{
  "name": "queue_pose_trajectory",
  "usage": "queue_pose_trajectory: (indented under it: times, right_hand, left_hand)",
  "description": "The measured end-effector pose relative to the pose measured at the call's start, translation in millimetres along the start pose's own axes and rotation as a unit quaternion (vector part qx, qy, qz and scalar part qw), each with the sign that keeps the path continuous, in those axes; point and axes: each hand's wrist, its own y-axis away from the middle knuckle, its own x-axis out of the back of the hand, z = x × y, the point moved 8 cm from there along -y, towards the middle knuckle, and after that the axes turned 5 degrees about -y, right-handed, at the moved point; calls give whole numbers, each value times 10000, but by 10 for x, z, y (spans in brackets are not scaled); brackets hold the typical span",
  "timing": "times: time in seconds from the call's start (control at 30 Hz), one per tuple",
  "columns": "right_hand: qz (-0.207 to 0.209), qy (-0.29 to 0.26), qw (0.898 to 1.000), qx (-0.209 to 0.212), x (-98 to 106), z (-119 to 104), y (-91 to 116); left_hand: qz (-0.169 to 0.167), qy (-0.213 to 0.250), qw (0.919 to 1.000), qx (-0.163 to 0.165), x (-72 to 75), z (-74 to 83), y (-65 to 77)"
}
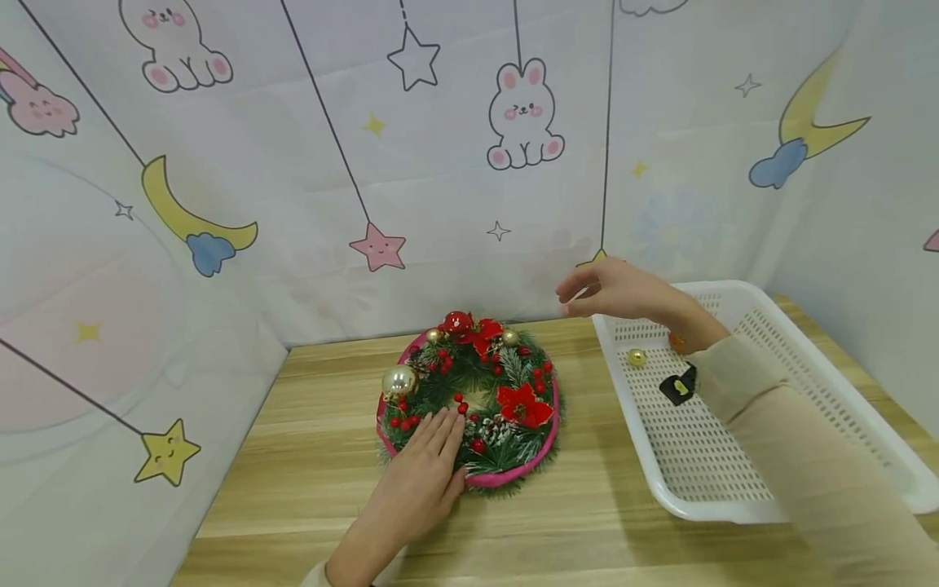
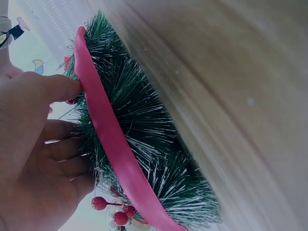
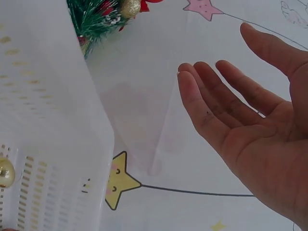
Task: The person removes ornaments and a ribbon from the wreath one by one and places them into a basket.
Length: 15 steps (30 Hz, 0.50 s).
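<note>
A green Christmas wreath (image 1: 506, 447) lies on the wooden table, trimmed with red poinsettias (image 1: 524, 406), berries, pinecones and gold baubles (image 1: 399, 381). A pink ribbon (image 2: 115, 149) runs around its outer side. My left hand (image 1: 429, 469) rests on the wreath's near left part, fingers extended over the greenery. In the left wrist view, its thumb touches the ribbon's edge. Raised above the far left corner of the white basket (image 1: 653, 481), my right hand (image 1: 619, 291) holds nothing. Its fingers are loosely bent and the thumb stands apart, as the right wrist view shows.
Inside the basket lie a small gold bauble (image 1: 637, 357), a black item with a yellow mark (image 1: 678, 386) and an orange-red thing (image 1: 676, 341) partly behind my right wrist. A cloth backdrop (image 1: 455, 187) with rabbits, stars and moons hangs behind the table (image 1: 293, 465) and at its sides.
</note>
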Motion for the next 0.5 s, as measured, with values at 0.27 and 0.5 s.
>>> queue_pose_trajectory:
  times: [0.27,0.5]
  right_hand:
    - [-122,-250,9995,123,-140,-115,-210]
    - [-322,-443,9985,52,-338,-169,-396]
  left_hand:
    - [21,46,10000,-19,-2,-6,-4]
    - [-29,59,10000,-1,-16,-23,13]
